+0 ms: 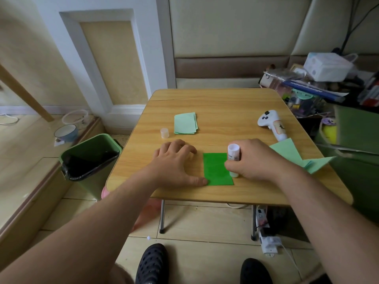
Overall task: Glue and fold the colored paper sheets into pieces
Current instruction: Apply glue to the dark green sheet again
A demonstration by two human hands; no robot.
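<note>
1. The left hand (174, 162) lay flat on the wooden bench (225, 105), fingers apart, thumb pinning the dark green rectangular paper sheet (215, 171) against sliding.
2. The right hand (256, 160) held its fingers clamped on the white cylindrical glue stick (233, 154), tip down at the sheet's right edge, evidently to apply glue.

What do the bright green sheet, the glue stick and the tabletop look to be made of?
Bright green sheet: thin paper, matte, lying flat.
Glue stick in the right hand: white plastic tube, smooth, printed label.
Tabletop: wood-grain surface, probably laminate over board; a slight sheen and rounded edge suggest that, though solid wood is possible.
</note>
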